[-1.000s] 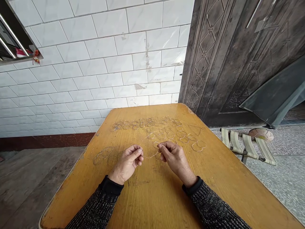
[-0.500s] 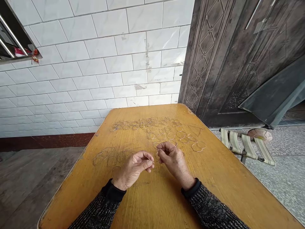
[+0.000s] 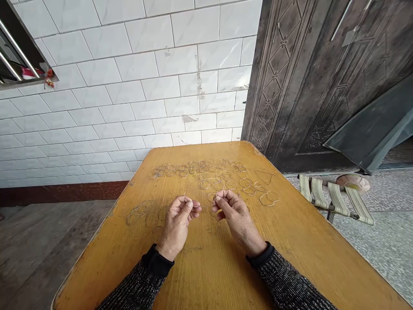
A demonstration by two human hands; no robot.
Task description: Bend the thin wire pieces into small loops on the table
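One brown table (image 3: 206,267), running from 6 o'clock up to the centre. Across it, two forearms in flecked dark sleeves (image 3: 134,282), angling inward from 7 and 5 o'clock. Left hand (image 3: 176,226) at 7, aimed toward 1, fingers curled, thumb pressed to index finger; right hand (image 3: 240,221) at 5, aimed toward 10, thumb and index finger meeting. Wire loops (image 3: 248,186) on the wood, mostly beyond both hands, toward 12. At 6, pinches one thin wire (image 3: 204,206) between both sets of fingertips.
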